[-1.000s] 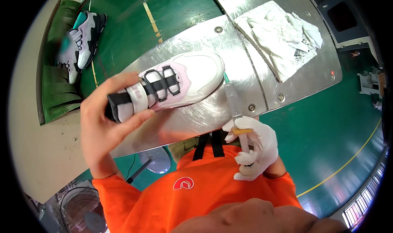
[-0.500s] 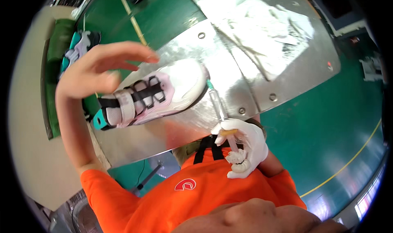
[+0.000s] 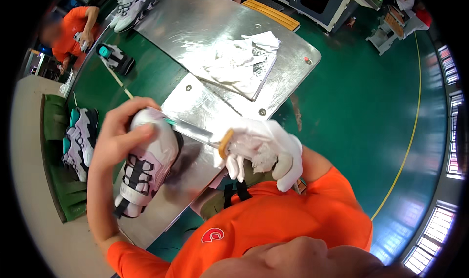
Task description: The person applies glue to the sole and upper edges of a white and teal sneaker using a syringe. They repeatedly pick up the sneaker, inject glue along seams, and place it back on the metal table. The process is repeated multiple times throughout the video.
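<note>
My bare left hand grips the toe of a white and pale pink sneaker with black laces, thumb on top and fingers round the far side. The shoe points its toe away from me over the metal table. In a white glove, my right hand is closed round a clear syringe with a yellowish flange. Its green tip meets or nearly meets the edge of the sole at the toe; exact contact cannot be made out. Some crumpled white material sits in the gloved palm.
White cloths lie on the metal table. More sneakers stand on a green padded rack at left, beside which is another shoe. A pair is on the far table. A co-worker in orange handles something at far left.
My left hand, raised and open before, has come down onto the shoe's toe. The shoe has turned toe-away. My right hand keeps hold of the syringe, its tip still by the toe. The view has shifted.
</note>
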Demonstrator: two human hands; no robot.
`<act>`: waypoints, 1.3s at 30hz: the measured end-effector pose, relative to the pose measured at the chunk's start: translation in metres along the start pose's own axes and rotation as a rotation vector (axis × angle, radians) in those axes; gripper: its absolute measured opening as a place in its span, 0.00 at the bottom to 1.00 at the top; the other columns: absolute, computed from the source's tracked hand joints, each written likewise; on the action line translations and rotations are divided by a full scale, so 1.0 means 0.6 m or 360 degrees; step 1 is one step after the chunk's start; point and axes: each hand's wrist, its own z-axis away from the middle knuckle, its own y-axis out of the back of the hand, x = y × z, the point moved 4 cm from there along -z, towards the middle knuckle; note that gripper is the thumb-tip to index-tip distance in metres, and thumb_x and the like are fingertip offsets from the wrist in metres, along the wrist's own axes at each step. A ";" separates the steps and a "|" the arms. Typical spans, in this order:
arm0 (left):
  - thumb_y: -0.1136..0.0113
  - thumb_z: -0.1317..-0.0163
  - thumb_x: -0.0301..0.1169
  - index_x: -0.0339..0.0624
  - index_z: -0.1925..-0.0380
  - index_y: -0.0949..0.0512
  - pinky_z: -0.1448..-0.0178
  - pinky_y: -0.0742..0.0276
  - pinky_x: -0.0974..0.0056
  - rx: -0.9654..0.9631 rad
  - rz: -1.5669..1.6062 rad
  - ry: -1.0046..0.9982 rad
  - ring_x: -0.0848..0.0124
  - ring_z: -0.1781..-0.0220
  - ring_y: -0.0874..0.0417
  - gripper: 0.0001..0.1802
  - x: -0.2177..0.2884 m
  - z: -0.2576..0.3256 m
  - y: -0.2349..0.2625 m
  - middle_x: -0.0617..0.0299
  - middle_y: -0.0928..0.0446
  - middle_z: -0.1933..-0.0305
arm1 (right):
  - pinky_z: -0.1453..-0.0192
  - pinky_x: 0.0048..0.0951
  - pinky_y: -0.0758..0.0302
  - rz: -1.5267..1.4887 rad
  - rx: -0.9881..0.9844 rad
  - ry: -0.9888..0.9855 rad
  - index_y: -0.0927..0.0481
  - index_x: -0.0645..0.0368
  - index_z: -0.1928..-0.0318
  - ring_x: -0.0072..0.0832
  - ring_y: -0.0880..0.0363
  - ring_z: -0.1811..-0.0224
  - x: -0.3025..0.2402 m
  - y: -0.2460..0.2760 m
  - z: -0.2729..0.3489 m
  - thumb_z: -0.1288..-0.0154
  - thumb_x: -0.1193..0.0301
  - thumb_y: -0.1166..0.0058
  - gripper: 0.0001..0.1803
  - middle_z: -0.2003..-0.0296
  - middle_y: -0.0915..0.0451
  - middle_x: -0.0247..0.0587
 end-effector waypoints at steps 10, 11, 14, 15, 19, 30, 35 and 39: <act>0.36 0.37 0.41 0.28 0.41 0.29 0.37 0.33 0.66 0.1004 0.0582 -0.0515 0.71 0.43 0.24 0.32 -0.070 0.207 0.065 0.57 0.23 0.45 | 0.71 0.28 0.19 0.0287 -0.0294 0.0237 0.29 0.75 0.43 0.35 0.17 0.71 -0.037 -0.132 -0.160 0.54 0.54 0.29 0.45 0.60 0.21 0.56; 0.37 0.36 0.40 0.28 0.41 0.29 0.39 0.32 0.67 0.1089 0.0656 -0.0522 0.71 0.44 0.23 0.31 -0.088 0.219 0.067 0.57 0.23 0.46 | 0.72 0.29 0.18 0.0284 -0.0361 0.0288 0.30 0.76 0.43 0.37 0.17 0.73 -0.024 -0.130 -0.180 0.53 0.51 0.29 0.47 0.60 0.21 0.57; 0.39 0.33 0.40 0.29 0.40 0.29 0.42 0.29 0.69 0.1201 0.0916 -0.0594 0.72 0.46 0.22 0.29 -0.126 0.241 0.072 0.58 0.22 0.47 | 0.73 0.32 0.17 0.0330 -0.0487 0.0319 0.34 0.73 0.39 0.38 0.17 0.74 -0.004 -0.128 -0.222 0.54 0.43 0.31 0.53 0.60 0.22 0.60; 0.40 0.32 0.40 0.28 0.40 0.30 0.44 0.27 0.69 0.1278 0.0982 -0.0584 0.73 0.48 0.21 0.29 -0.144 0.247 0.076 0.58 0.21 0.47 | 0.73 0.33 0.16 0.0324 -0.0486 0.0290 0.35 0.72 0.38 0.38 0.17 0.74 0.005 -0.126 -0.232 0.54 0.41 0.32 0.55 0.60 0.23 0.60; 0.47 0.27 0.41 0.30 0.43 0.28 0.46 0.25 0.68 0.1402 0.1273 -0.0558 0.72 0.50 0.18 0.24 -0.204 0.264 0.079 0.57 0.20 0.49 | 0.65 0.35 0.16 0.0204 -0.0405 -0.0011 0.38 0.73 0.35 0.37 0.18 0.67 0.025 -0.104 -0.252 0.65 0.51 0.27 0.59 0.54 0.24 0.63; 0.52 0.25 0.42 0.35 0.47 0.26 0.40 0.25 0.61 0.1846 0.1917 -0.0155 0.66 0.46 0.20 0.20 -0.315 0.279 0.050 0.55 0.20 0.48 | 0.70 0.35 0.18 -0.0009 -0.0209 -0.0305 0.36 0.72 0.35 0.41 0.17 0.71 0.096 -0.036 -0.263 0.37 0.67 0.41 0.34 0.57 0.19 0.65; 0.50 0.26 0.43 0.35 0.50 0.24 0.44 0.22 0.61 0.1921 0.1944 0.0000 0.66 0.49 0.18 0.21 -0.315 0.280 0.042 0.55 0.19 0.51 | 0.69 0.33 0.21 0.0118 -0.0054 -0.0370 0.35 0.75 0.37 0.42 0.17 0.72 0.096 -0.031 -0.256 0.54 0.65 0.36 0.44 0.59 0.19 0.64; 0.49 0.26 0.45 0.35 0.50 0.24 0.45 0.21 0.60 0.1889 0.2018 0.0072 0.66 0.50 0.17 0.22 -0.316 0.276 0.037 0.55 0.19 0.51 | 0.69 0.33 0.21 0.0248 0.0052 -0.0358 0.34 0.79 0.39 0.39 0.17 0.73 0.088 -0.026 -0.243 0.46 0.66 0.41 0.37 0.62 0.20 0.60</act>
